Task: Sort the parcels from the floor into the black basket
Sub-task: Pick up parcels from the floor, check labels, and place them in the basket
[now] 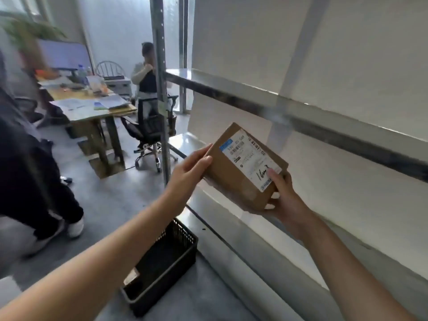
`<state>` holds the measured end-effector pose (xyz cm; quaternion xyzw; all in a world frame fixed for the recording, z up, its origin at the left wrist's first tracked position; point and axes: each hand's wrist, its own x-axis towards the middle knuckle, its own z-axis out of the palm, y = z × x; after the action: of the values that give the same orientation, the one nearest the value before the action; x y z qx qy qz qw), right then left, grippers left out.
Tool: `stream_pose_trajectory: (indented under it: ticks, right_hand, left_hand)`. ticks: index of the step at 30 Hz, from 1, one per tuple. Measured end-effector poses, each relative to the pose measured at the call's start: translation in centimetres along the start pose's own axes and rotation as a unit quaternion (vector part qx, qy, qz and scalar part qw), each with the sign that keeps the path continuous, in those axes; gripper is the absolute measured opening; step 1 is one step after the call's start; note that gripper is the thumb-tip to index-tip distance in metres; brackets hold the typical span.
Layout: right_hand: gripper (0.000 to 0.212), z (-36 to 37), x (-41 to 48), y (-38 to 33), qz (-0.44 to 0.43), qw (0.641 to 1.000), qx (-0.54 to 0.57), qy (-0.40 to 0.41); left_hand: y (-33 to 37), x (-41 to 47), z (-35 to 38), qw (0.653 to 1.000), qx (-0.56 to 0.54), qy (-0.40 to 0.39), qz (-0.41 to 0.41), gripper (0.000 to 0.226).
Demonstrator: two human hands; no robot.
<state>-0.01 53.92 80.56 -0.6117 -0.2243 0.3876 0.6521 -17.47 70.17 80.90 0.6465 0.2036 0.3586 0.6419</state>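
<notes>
My left fingers [203, 158] curl round the parcel's [240, 172] left edge; my right fingers [275, 179] pinch its near corner.

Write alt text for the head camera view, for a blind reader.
Two bare hands hold a brown cardboard parcel with a white label, left hand at its left edge, right hand at its lower right corner, before a metal shelf rack. A black basket stands on the floor below; a person sits by a desk behind.
</notes>
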Motion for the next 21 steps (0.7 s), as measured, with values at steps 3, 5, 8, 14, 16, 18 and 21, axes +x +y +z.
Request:
stream_pose_trajectory:
  ticks: [3, 5, 8, 14, 16, 18, 21]
  right_hand:
    - [0.055, 0.9, 4.2, 0.4, 0.019, 0.999, 0.01, -0.044]
    - [0.064, 2.1, 7.4, 0.8, 0.039, 0.996, 0.017, -0.082]
    - [0.076, 4.6, 11.7, 1.7, 0.056, 0.986, 0.028, -0.154]
    - [0.058, 10.3, 17.0, 4.1, 0.065, 0.968, 0.043, -0.24]
    - [0.055, 11.5, 18.4, 5.6, 0.085, 0.958, 0.025, -0.272]
    - [0.053, 12.5, 19.7, 7.0, 0.118, 0.945, 0.002, -0.305]
    - [0.048, 14.6, 21.7, 9.1, 0.15, 0.94, -0.043, -0.303]
  left_hand:
    - [-0.3, 2.0, -1.7, 0.999, 0.008, 0.038, -0.028, 0.034]
    - [-0.9, 3.2, -3.1, 0.995, 0.013, 0.09, -0.045, 0.026]
    - [-2.5, 5.0, -5.5, 0.978, 0.032, 0.198, -0.05, 0.033]
    - [-6.7, 6.1, -8.1, 0.951, 0.006, 0.294, -0.098, 0.061]
    - [-8.4, 5.9, -8.9, 0.944, 0.015, 0.311, -0.106, 0.058]
    - [-10.0, 5.5, -10.0, 0.934, 0.015, 0.339, -0.112, 0.054]
    - [-11.9, 5.1, -12.1, 0.912, 0.022, 0.393, -0.117, 0.044]
